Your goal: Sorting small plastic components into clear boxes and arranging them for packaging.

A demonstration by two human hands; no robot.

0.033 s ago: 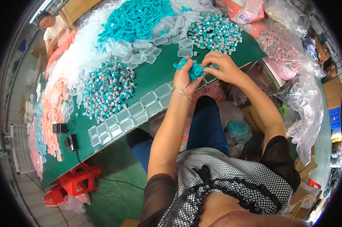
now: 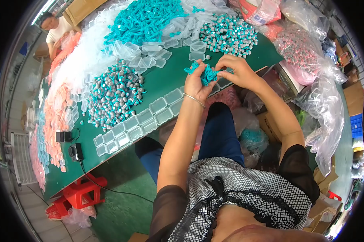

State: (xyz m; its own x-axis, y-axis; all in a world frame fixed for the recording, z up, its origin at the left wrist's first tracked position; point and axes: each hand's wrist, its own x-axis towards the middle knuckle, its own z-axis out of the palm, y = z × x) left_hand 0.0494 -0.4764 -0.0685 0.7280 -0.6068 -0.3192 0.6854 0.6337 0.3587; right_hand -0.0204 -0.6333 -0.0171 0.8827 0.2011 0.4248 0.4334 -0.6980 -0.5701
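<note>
Teal bundle [image 2: 208,76], head view, at 1 o'clock from centre | left hand [image 2: 195,84] closed around it, seemingly to keep it together | right hand [image 2: 239,73] at its 3 o'clock edge, whether gripping I cannot tell | clear boxes [image 2: 145,117] at its 8 o'clock on worktop [image 2: 160,82], in rows perhaps for easy reach

We identify the desk [image 2: 162,82] as plain green. We read the held bundle [image 2: 209,76] as teal, matching the loose heap [image 2: 147,20]. We record the near pile [image 2: 115,90] of small pieces as grey and whitish with teal parts; the far pile [image 2: 228,36] carries the same colours. We list the rows of boxes [image 2: 157,105] as clear, the stacked pieces [image 2: 58,105] at left as peach, the stool [image 2: 86,189] as red and the corded block [image 2: 76,153] as black. We note dark-blue trousers [image 2: 218,141] and a black-and-white checked top [image 2: 250,183] with sheer black sleeves [image 2: 168,205].
</note>
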